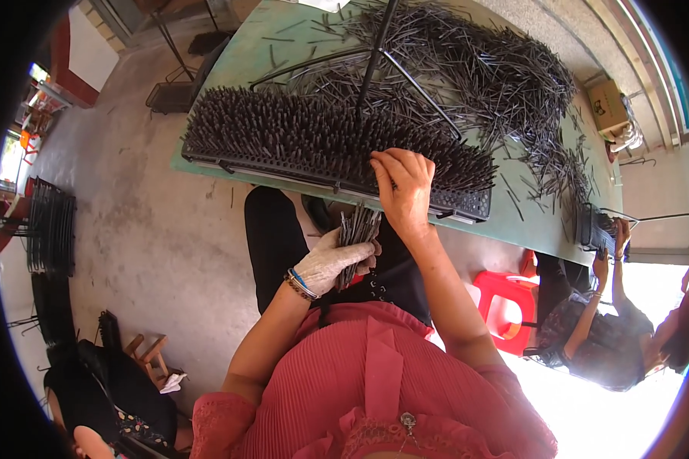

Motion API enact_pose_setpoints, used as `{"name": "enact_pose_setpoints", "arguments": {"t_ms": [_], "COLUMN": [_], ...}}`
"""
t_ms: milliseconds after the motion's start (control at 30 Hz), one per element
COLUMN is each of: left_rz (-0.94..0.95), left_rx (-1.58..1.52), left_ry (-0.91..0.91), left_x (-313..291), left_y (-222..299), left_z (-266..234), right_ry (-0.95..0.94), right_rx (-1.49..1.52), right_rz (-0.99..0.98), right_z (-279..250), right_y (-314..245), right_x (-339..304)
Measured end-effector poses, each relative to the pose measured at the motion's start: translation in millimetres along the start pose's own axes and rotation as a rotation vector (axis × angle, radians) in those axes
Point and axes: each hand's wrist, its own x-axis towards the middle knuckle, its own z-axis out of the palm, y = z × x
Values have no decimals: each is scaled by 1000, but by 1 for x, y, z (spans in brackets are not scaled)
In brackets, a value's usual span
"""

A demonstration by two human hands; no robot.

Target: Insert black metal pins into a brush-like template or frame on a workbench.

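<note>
My left hand [325, 264], in a pale work glove, is closed around a bundle of thin dark sticks [358, 228] just below the table edge. My bare right hand [407, 187] is at the front of a long black perforated rack [465, 205], its thumb and fingers pinched together. Whatever sits between those fingertips is too small or hidden to name. Dense rows of upright dark sticks [268, 126] fill most of the rack's holes; some holes show bare at its right front corner. The rack lies along the near edge of the green table [237, 65].
Loose dark sticks [505, 84] lie heaped behind the rack. A black rod frame [373, 65] rises over it. Right of me, a co-worker's hands [611, 249] work at another rack near a red plastic stool [505, 306]. Another person [122, 390] sits at lower left.
</note>
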Motion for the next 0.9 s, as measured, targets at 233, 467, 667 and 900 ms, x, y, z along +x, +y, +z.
{"name": "enact_pose_setpoints", "arguments": {"t_ms": [233,467,667,900], "left_rz": [14,39,62,103], "left_rx": [-32,-102,-115,-144], "left_ry": [9,38,66,74], "left_x": [0,0,2,2], "left_y": [-1,-1,-1,0], "left_z": [-1,-4,-6,-5], "right_ry": [-58,-109,-133,-13], "right_rx": [-26,-29,-66,113], "right_rz": [-93,-87,-106,91], "right_z": [-6,-3,-7,-29], "right_y": [-1,1,0,-11], "right_x": [4,6,4,-2]}}
